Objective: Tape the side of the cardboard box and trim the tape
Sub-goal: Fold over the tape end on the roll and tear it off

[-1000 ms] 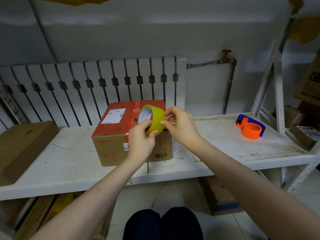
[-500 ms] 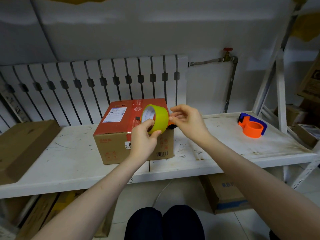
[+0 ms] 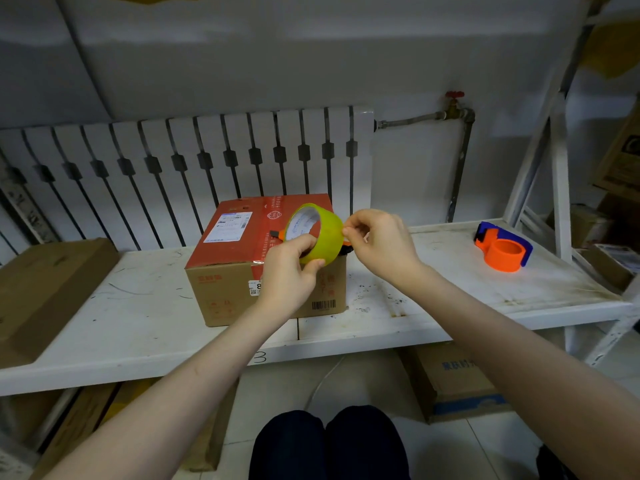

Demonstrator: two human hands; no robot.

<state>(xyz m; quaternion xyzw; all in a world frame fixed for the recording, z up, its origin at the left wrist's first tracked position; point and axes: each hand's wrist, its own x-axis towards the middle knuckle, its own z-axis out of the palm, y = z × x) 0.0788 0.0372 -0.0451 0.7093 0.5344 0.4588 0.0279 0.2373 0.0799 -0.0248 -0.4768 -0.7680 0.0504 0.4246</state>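
Box [image 3: 242, 258] on shelf [image 3: 114, 327] — radiator [image 3: 187, 168] behind, dispenser [image 3: 504, 247] far right.

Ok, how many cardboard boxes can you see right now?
At least 4: the red-topped box mid-shelf behind the hands, a flat box at the shelf's left end, one below the shelf, one far right. Others may be hidden.

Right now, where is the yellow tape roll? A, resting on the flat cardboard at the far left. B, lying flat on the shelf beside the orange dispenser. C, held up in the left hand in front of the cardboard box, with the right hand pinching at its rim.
C: the left hand holds the yellow tape roll before the cardboard box, and the right hand pinches its rim.
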